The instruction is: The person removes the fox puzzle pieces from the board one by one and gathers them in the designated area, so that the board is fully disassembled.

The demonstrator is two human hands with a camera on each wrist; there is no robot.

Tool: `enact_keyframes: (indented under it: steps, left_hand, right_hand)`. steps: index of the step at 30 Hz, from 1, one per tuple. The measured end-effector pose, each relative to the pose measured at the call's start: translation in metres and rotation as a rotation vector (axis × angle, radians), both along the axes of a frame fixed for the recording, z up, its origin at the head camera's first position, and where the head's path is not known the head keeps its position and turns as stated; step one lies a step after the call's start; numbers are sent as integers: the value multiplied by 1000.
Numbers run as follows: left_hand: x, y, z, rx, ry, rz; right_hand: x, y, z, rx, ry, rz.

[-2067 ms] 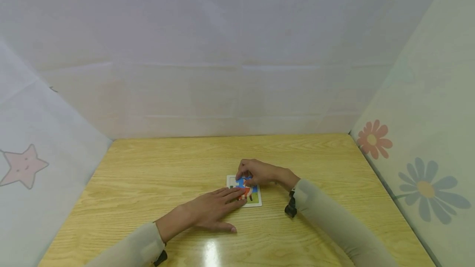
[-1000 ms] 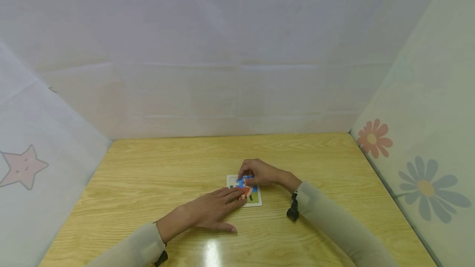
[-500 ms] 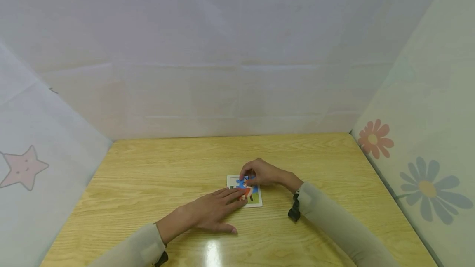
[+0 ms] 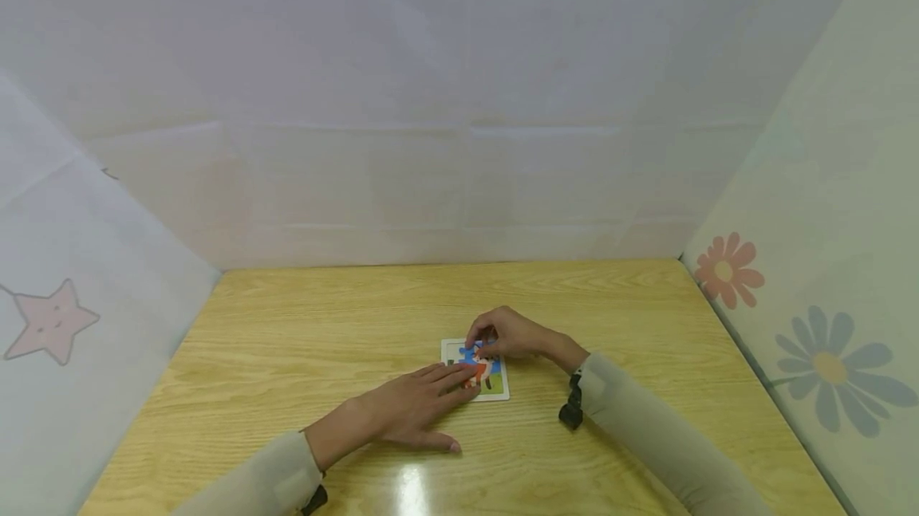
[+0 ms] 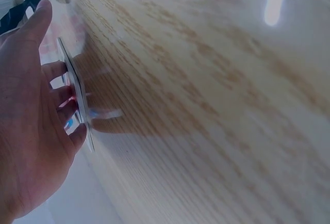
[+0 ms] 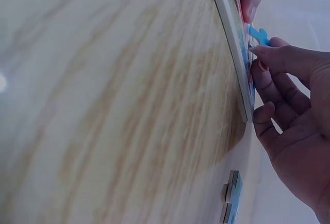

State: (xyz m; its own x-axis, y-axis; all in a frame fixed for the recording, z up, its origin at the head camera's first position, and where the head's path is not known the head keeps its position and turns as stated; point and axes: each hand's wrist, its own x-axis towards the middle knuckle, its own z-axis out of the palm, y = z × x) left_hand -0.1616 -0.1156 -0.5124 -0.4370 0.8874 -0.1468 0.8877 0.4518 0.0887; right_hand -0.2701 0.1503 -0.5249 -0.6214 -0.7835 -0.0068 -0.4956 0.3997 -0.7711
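A small jigsaw puzzle in a white-rimmed tray (image 4: 506, 385) lies at the middle of the table, showing blue, red and green parts. My left hand (image 4: 416, 408) rests its straight fingers across the tray's left and lower part, thumb spread out on the wood. Over the tray's upper edge, my right hand (image 4: 506, 334) pinches a blue puzzle piece (image 6: 259, 35) between thumb and fingers. That piece stands tilted up from the picture in the right wrist view. The fingers hide much of the puzzle in the head view.
Another blue puzzle piece (image 6: 233, 198) lies on the table near the right hand in the right wrist view. The wooden table (image 4: 323, 317) is bounded by a pale back cloth (image 4: 402, 181) and side cloths printed with a star (image 4: 52, 320) and flowers (image 4: 831, 368).
My right hand has shifted slightly to the right over the tray, still pinching. My left hand has stayed in place on the puzzle.
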Motion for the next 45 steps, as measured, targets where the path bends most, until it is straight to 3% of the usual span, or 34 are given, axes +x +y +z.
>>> enact_keyframes:
  steps: [8,18,35,45]
  left_hand:
    - [-2,0,0,6,9,-6]
    - [-4,1,1,10,-1,-9]
    - [-3,1,0,15,-2,-9]
    - [-2,-1,-2,22,3,-16]
  right_hand:
    - [-5,6,0,-18,-30,-47]
    - [-9,20,9,-65,-54,-28]
    - [-5,54,16,-63,-80,-82]
    - [-2,75,13,-38,-71,-114]
